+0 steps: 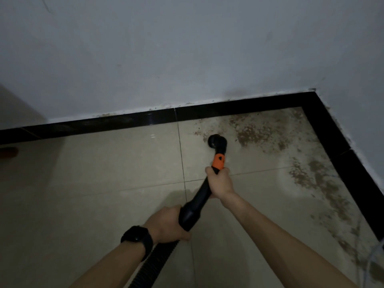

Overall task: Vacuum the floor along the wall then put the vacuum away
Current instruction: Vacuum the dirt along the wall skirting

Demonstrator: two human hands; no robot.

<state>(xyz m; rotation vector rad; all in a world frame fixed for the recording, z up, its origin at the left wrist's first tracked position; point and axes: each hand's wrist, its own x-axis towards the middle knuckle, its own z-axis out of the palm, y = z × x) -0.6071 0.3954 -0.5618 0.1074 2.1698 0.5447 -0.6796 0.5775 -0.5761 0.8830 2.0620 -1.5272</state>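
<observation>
I hold a black vacuum wand (199,201) with an orange collar (218,162) in both hands. My right hand (220,181) grips the curved tube just below the orange collar. My left hand (166,224), with a black watch on its wrist, grips the thick cuff where the ribbed hose (153,265) joins. The round black nozzle (217,142) touches the beige tile floor (104,173) at the edge of a brown dirt patch (261,132) near the wall corner.
A white wall (166,59) with a black skirting strip (145,119) runs across the back and turns down the right side (342,148). Dirt (324,183) spreads along the right skirting. A thin cable (376,258) lies at the lower right.
</observation>
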